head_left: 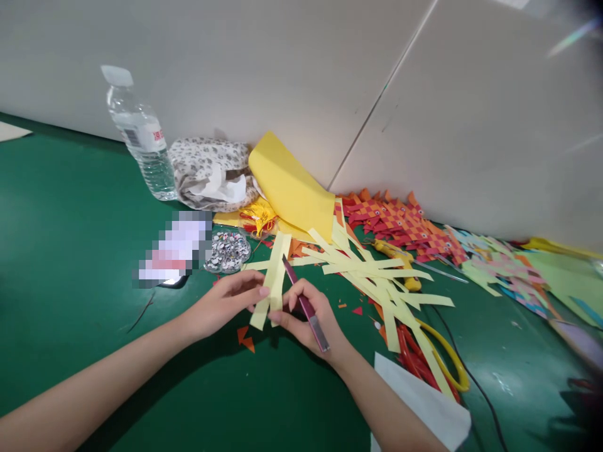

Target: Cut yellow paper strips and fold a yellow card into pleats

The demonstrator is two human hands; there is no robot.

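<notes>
From here I see the pale yellow strips (pixel 271 282) pinched above the green tabletop (pixel 188 389), fingers closed on them: the left hand (pixel 238 298) grips their left side, the right hand (pixel 308 314) their lower right end, also holding a purple craft knife (pixel 306 304).

Clear water bottle (pixel 147 145), spotted cloth pouch (pixel 207 157), gray wall (pixel 245 69)
</notes>
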